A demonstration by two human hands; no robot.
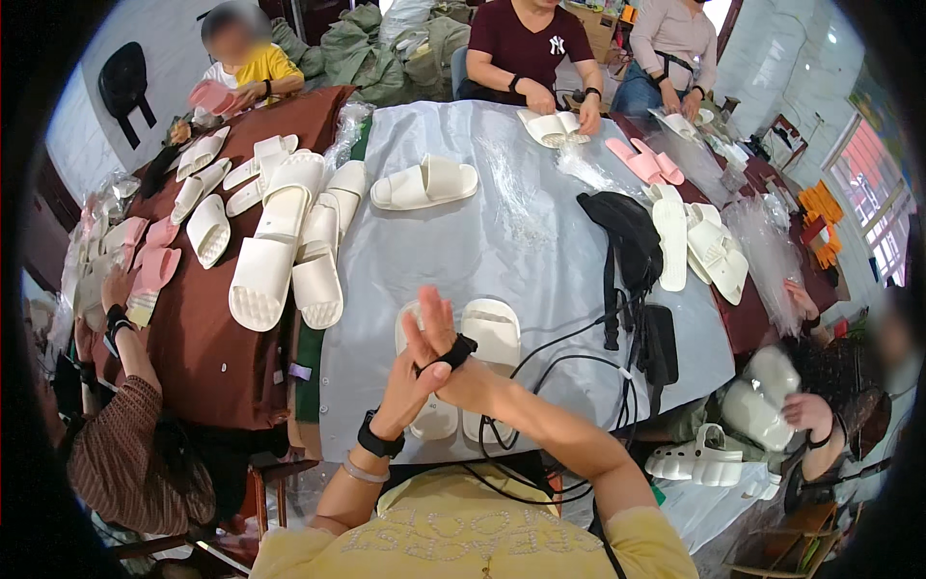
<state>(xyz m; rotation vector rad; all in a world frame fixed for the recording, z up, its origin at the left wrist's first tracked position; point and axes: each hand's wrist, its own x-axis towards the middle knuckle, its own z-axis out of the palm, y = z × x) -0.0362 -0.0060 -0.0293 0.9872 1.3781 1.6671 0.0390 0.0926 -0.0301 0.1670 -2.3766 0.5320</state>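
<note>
A pair of cream slide slippers lies under my hands, with the right slipper in plainer view. The left slipper is mostly covered by my hands. Above them my two hands cross and touch. My left hand, with a black watch on its wrist, presses its thumb at a black strap around my right hand; its other fingers are partly hidden. My right hand has its visible fingers stretched upward and holds nothing I can see.
A single cream slipper lies farther off on the grey sheet. More slippers crowd the left. A black pouch, black cables and clear plastic bags lie to the right. Several people work around the tables.
</note>
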